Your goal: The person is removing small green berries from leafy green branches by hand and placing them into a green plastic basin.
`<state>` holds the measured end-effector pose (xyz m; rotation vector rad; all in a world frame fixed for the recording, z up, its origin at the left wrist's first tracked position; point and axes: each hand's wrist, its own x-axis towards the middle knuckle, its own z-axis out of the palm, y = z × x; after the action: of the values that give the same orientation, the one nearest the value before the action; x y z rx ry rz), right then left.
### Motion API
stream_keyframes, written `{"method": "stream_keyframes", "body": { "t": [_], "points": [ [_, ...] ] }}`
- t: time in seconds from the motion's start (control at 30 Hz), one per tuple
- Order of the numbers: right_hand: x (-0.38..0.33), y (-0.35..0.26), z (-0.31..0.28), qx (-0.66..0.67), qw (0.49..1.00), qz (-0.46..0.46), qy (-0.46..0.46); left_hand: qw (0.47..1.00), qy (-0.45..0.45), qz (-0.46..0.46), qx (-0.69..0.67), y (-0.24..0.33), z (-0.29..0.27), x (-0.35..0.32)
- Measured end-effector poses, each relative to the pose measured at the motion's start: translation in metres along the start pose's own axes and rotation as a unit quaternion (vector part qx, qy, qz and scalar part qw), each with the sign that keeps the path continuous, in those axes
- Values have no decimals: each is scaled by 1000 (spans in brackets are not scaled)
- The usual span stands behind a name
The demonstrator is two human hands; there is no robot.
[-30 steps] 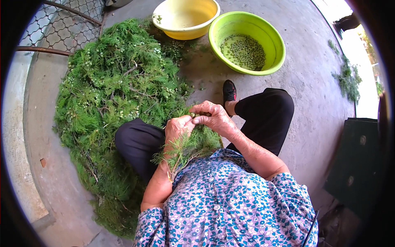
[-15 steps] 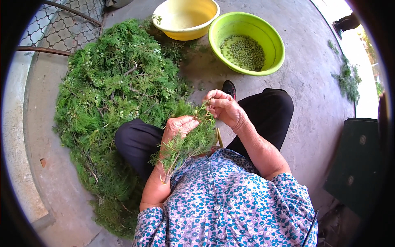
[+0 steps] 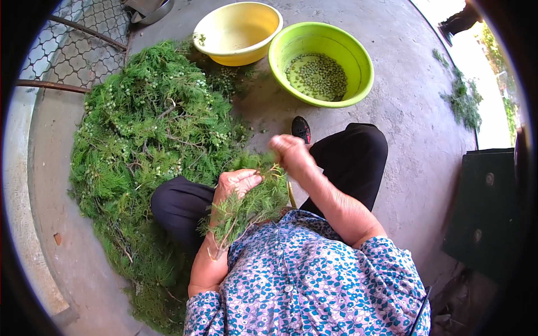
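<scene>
My left hand grips a bunch of feathery green sprigs over my lap. My right hand, blurred, is closed just right of the bunch's top, fingers pinched; whether it holds picked bits I cannot tell. A big heap of the same green branches with small pale berries lies on the concrete to my left. Ahead stands a green basin holding small green berries in water, and beside it a yellow basin.
A wire mesh fence runs along the far left. Loose sprigs lie at the far right on the concrete. A dark box stands at my right. My black shoe points toward the basins.
My right hand has pulled away from the bunch, up and to the right toward the green basin. My left hand stays put with the sprigs.
</scene>
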<state>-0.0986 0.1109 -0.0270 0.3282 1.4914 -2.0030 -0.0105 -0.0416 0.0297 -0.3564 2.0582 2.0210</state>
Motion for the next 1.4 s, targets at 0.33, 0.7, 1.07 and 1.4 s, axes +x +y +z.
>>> {"method": "stream_keyframes", "body": {
  "t": [0.33, 0.7, 1.07, 1.4],
  "points": [
    [90, -104, -104, 428, 889, -154, 53, 917, 203, 73, -336, 23, -32, 2],
    [36, -94, -47, 54, 964, -256, -47, 789, -56, 252, -558, -20, -74, 28],
    [-1, -26, 53, 112, 966, -70, -222, 819, -162, 243, -494, -12, -47, 40],
    [-7, -38, 50, 16, 984, -118, -134, 920, 105, 16, -378, 11, -23, 16]
  ]
}}
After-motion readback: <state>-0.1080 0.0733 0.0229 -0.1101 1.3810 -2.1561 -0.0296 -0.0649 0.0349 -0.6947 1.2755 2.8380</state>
